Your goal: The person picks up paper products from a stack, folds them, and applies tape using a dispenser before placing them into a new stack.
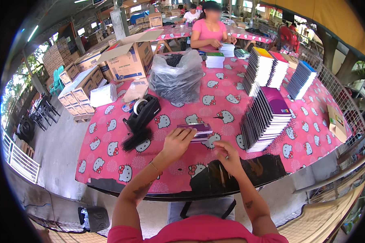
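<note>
My left hand (178,139) is closed on a small purple notebook (202,128), holding it low over the table in front of me. Just right of the notebook, my right hand (228,158) hovers with thumb and forefinger apart, and no object shows between them. Beyond that hand rises a tall stack of spiral-bound notebooks (278,101) with a purple top cover. To the left lies a bunch of loose black binding coils (136,139), with a single coil (147,154) on the cloth beside it. A black tape dispenser (146,112) stands behind them.
A pink patterned cloth (215,87) covers the table. A plastic bag of black coils (176,81) stands at the back, near an open carton (129,58). More stacks with yellow (260,67), red (279,69) and blue (302,79) covers stand right. A co-worker (210,30) handles notebooks opposite.
</note>
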`<state>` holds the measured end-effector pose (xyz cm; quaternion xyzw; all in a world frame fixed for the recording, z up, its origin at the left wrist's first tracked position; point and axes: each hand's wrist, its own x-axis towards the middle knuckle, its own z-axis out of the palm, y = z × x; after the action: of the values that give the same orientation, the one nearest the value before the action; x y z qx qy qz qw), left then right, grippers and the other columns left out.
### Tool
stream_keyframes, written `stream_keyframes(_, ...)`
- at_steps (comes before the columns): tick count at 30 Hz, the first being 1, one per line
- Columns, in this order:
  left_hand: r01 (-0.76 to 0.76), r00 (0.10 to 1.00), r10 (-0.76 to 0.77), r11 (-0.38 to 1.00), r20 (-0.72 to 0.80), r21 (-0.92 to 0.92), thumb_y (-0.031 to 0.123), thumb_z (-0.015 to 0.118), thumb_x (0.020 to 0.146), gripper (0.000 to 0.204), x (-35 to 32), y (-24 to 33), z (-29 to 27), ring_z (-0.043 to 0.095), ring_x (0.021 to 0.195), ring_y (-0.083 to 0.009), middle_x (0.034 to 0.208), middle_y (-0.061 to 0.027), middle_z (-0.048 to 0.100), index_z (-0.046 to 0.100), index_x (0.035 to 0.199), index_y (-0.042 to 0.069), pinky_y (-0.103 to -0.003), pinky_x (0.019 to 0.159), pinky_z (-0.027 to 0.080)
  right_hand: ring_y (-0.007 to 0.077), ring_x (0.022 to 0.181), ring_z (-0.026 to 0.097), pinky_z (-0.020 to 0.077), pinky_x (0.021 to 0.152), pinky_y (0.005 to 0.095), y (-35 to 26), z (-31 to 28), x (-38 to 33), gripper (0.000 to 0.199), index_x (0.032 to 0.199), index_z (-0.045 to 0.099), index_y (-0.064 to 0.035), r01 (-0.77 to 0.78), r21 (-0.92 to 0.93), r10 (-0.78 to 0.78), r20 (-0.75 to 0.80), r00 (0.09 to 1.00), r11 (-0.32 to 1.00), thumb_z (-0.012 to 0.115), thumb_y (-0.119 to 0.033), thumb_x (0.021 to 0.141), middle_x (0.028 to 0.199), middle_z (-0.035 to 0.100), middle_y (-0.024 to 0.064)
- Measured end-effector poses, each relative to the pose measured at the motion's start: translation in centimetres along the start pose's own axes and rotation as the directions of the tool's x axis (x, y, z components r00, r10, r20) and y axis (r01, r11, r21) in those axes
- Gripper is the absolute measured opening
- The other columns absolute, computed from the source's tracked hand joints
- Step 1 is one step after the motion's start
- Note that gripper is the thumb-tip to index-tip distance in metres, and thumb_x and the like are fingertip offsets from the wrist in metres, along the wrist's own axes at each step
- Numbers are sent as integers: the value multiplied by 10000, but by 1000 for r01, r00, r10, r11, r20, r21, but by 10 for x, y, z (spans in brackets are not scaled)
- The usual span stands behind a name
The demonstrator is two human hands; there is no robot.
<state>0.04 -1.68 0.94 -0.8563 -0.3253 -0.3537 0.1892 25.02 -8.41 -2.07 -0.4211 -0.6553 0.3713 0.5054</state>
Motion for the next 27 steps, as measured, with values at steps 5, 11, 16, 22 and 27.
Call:
stream_keyframes(5, 119, 938, -85, 990, 336, -81, 124, 707, 848, 258, -28, -9, 33, 662, 876, -250, 1002, -28, 711, 713, 1104, 96, -388, 727, 547, 192, 1145, 619, 492, 977, 323, 4, 5, -5, 357, 1279, 624, -49, -29, -21, 31, 50, 998, 999, 658, -4, 926, 1234, 604, 88)
stream_keyframes(11, 269, 956, -211, 908, 205, -322, 121, 702, 854, 176, -5, -27, 14, 652, 785, -287, 916, -68, 697, 721, 1025, 80, -409, 696, 540, 185, 1138, 619, 497, 947, 306, 7, 0, -9, 365, 1274, 623, -43, -78, -37, 77, -20, 997, 996, 685, -12, 915, 1236, 597, 88)
stream_keyframes(16, 174, 974, -114, 928, 195, -329, 49, 675, 843, 233, 5, 32, -24, 634, 927, -308, 1030, -109, 689, 707, 1070, 92, -436, 774, 531, 145, 1030, 628, 512, 862, 277, 5, 9, -2, 430, 1296, 599, -32, 6, -8, -7, -166, 986, 1000, 738, -43, 889, 1181, 637, 68)
stream_keyframes(22, 418, 894, -444, 780, 57, -465, -2, 635, 889, 376, -37, 83, -8, 570, 1092, -340, 1220, -163, 584, 641, 1254, 84, -432, 889, 494, 100, 810, 632, 538, 723, 272, 39, 13, -23, 375, 1227, 603, -31, -136, 45, 137, -18, 990, 990, 758, -83, 890, 937, 674, 31)
stream_keyframes(27, 597, 751, -631, 522, 195, -609, -48, 580, 908, 453, -53, 104, -9, 556, 1138, -373, 1200, -187, 551, 581, 1339, 94, -419, 907, 487, 117, 868, 611, 517, 774, 265, 32, 28, -28, 289, 1132, 561, -37, -173, 185, 189, -72, 979, 967, 738, -65, 905, 953, 624, 33)
